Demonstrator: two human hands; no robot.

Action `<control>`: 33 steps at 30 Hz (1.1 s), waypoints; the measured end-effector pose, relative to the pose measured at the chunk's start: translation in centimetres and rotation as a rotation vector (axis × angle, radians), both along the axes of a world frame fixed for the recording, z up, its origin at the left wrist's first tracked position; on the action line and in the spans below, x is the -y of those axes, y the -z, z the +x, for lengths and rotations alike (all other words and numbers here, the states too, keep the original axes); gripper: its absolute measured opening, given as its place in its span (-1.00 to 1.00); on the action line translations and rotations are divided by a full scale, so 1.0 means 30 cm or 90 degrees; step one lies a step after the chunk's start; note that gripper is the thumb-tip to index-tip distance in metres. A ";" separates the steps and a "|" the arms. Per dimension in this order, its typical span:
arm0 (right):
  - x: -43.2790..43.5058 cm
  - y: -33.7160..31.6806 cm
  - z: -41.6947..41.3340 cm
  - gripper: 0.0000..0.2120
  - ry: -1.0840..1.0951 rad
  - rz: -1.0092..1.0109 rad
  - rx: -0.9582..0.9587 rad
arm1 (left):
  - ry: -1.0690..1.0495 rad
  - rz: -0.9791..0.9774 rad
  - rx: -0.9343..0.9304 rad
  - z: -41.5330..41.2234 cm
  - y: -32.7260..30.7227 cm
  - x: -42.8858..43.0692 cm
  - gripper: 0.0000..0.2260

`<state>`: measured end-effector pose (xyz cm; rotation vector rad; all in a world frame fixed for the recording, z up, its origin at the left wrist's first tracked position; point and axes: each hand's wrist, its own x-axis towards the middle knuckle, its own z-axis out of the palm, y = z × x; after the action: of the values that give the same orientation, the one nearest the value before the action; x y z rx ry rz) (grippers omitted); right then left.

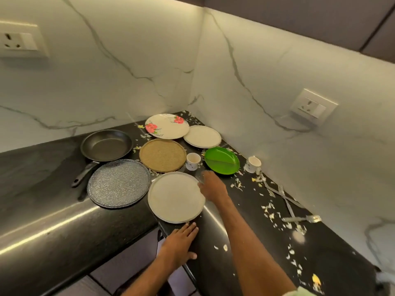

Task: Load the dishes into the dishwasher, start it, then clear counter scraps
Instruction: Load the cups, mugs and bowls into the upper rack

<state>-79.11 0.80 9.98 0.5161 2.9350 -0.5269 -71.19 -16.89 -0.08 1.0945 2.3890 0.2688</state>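
Since the white plate [176, 197] sits right at the surface [42, 167] edge, between the flat open left hand [179, 242] and the blurry right hand [213, 188] (grip unclear), a sloppy lift could slide it off.

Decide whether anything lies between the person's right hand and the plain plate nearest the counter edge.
Nothing visible does. The right hand is at the right rim of the plain plate; the cup and green plate sit beyond it.
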 end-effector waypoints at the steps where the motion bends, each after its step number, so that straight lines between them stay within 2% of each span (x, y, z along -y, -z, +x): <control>1: -0.012 0.005 -0.057 -0.46 -0.004 -0.005 -0.010 | -0.007 -0.003 0.011 0.000 -0.002 -0.005 -0.23; 6: -0.080 0.030 -0.291 -0.23 -0.030 -0.014 -0.093 | -0.042 -0.026 0.082 0.000 -0.025 -0.031 -0.22; 11: -0.129 0.073 -0.461 -0.06 -0.051 0.014 -0.052 | -0.068 -0.035 0.163 -0.022 -0.020 -0.046 -0.21; 14: -0.167 0.148 -0.502 -0.09 -0.098 -0.015 -0.021 | -0.091 -0.027 0.194 -0.028 0.000 -0.043 -0.21; 16: -0.188 0.195 -0.503 -0.23 -0.131 -0.036 -0.023 | -0.104 -0.014 0.209 -0.032 0.010 -0.039 -0.21; 19: -0.192 0.225 -0.463 -0.36 -0.131 -0.078 -0.079 | -0.129 0.001 0.214 -0.029 0.000 -0.034 -0.21; 26: -0.162 0.228 -0.198 -0.39 -0.101 -0.120 -0.215 | -0.192 0.071 0.236 -0.002 -0.034 -0.033 -0.25; 28: -0.149 0.197 -0.107 -0.36 -0.077 -0.115 -0.252 | -0.214 0.109 0.251 -0.008 -0.042 -0.027 -0.34; 30: -0.127 0.151 -0.012 -0.35 -0.041 -0.131 -0.301 | -0.241 0.156 0.238 -0.024 -0.059 -0.028 -0.51; 33: -0.075 0.084 0.157 -0.37 0.001 -0.151 -0.374 | -0.355 0.285 0.232 -0.054 -0.118 -0.052 -0.73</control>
<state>-74.38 3.05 7.47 0.3831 3.3275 -1.1891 -72.80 -15.35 3.46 0.4533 2.2927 1.1333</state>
